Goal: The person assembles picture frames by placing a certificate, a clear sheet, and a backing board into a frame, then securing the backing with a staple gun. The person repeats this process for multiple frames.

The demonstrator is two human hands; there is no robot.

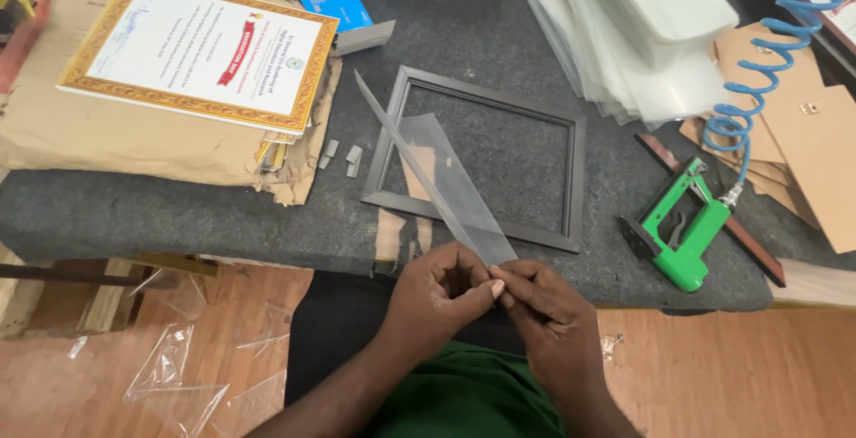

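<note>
From the head camera, looking down at your own two hands: both are pinched closed on the near corner of a clear sheet (441, 179), a see-through pane that slants up and away from you over the grey picture frame (481, 160). Your left hand (443, 293) and right hand (546, 311) meet thumb to thumb at that corner, fingertips working its edge, as if parting a thin film from the pane; whether any film has lifted yet is too fine to tell. The frame lies empty on the dark table (178, 210), its opening showing only the table surface, so by the look of things the pane is not yet seated in it. Left of the frame, a gold-bordered certificate (201, 50) rests on brown paper, not yet mounted. Right of the frame lies a green pneumatic stapler (682, 237) on a blue coiled hose (758, 72), untouched. Behind the frame to the right sits a stack of clear sheets (637, 32). Below the frame, past the table edge, scraps of clear film (169, 371) litter the wooden floor.
</note>
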